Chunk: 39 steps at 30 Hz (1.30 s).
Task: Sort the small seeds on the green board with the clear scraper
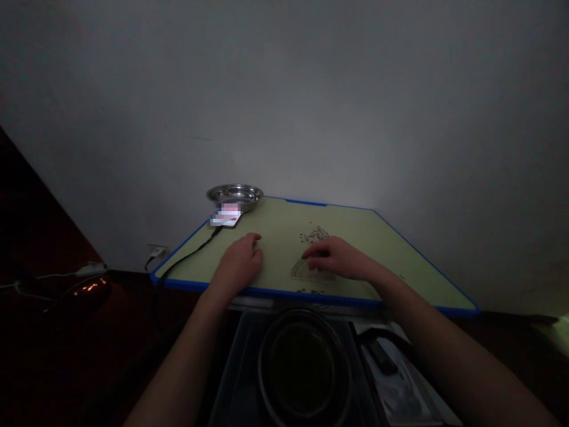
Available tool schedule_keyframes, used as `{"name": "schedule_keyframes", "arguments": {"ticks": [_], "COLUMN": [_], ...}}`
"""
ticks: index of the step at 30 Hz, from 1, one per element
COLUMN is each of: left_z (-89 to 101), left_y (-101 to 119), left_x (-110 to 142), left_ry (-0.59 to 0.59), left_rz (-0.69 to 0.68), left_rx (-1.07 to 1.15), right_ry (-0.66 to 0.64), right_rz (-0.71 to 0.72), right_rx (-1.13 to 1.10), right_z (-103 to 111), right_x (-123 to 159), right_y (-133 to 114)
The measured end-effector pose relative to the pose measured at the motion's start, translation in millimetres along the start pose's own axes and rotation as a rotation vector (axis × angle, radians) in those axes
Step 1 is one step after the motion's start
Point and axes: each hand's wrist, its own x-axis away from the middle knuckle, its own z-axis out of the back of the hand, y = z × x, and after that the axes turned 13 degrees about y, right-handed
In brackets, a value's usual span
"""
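Note:
My left hand (242, 260) rests on the pale green tabletop, holding nothing, its fingers loosely bent with the thumb and index finger apart. Farther right, my right hand (334, 256) has its fingers curled down at the curved rim of a clear protractor (300, 271). That protractor lies close to the table's front edge, and the hand covers part of it. Just beyond the hand, small dark bead-like grains (317, 232) are scattered in a loose patch. Several more dark grains (313, 291) sit along the front edge, below the protractor.
A shiny metal bowl (235, 194) stands at the table's back left corner, with a lit phone (227, 216) before it. From there a black cable (191, 254) runs over the left edge. A dark round pot-like vessel (304, 373) is below the blue-edged table (418, 273); a grey wall rises behind.

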Motion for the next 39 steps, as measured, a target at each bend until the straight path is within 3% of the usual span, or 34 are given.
{"name": "schedule_keyframes", "arguments": {"ticks": [10, 22, 26, 31, 39], "left_z": [-0.3, 0.2, 0.1, 2.6, 3.2], "left_y": [-0.6, -0.7, -1.1, 2.1, 1.5], "left_x": [0.5, 1.4, 1.2, 1.4, 2.6], "left_ry": [0.003, 0.007, 0.005, -0.004, 0.009], "left_rz": [-0.014, -0.021, -0.028, -0.017, -0.025], "left_rx": [-0.011, 0.004, 0.002, -0.02, -0.013], "right_ry": [-0.086, -0.098, 0.05, 0.311, 0.421], "right_rz": [-0.011, -0.03, -0.097, -0.171, -0.4], "right_rx": [-0.063, -0.114, -0.15, -0.002, 0.469], "right_z": [-10.2, 1.7, 24.3, 58.6, 71.7], "right_x": [6.2, 11.5, 11.4, 7.9, -12.4], "right_y": [2.2, -6.2, 2.3, 37.2, 93.4]}}
